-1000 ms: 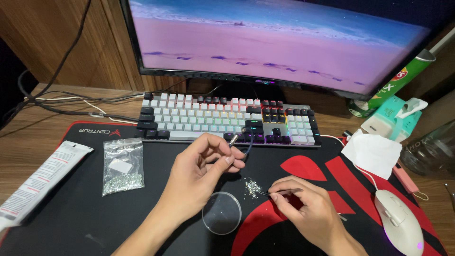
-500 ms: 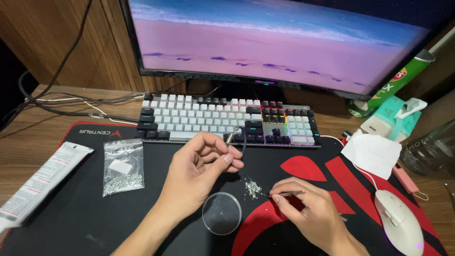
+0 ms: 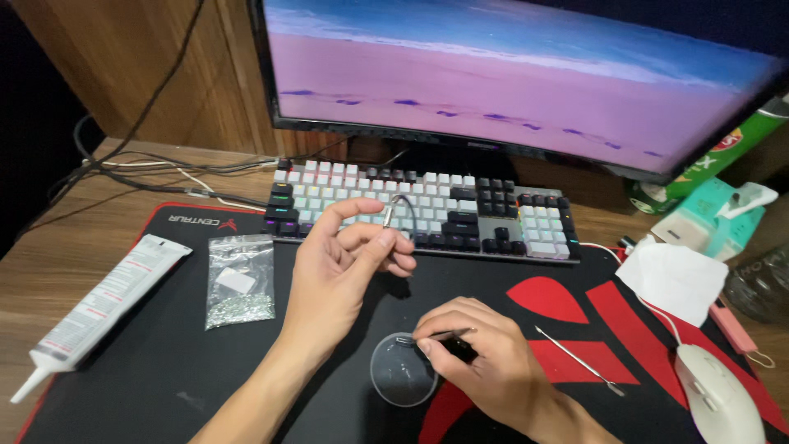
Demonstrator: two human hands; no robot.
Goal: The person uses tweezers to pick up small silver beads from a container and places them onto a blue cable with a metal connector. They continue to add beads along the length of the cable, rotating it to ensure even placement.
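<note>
At the left edge I see a glue tube point(image 3: 99, 304), then a clear bag point(image 3: 239, 279) of tiny stones. My left hand point(image 3: 345, 267), at centre frame, pinches a small metal ring piece point(image 3: 393, 212). Lower centre, my right hand point(image 3: 485, 362) is closed on thin tweezers point(image 3: 436, 336) over the clear dish point(image 3: 400, 374). I'd judge that bracing both wrists on the mat point(image 3: 148, 370) helps.

Keyboard point(image 3: 419, 210), monitor point(image 3: 509, 82), mouse point(image 3: 719, 399)

Head camera looks down, close, forward over the desk mat point(image 3: 123, 362) toward the monitor point(image 3: 509, 82).
</note>
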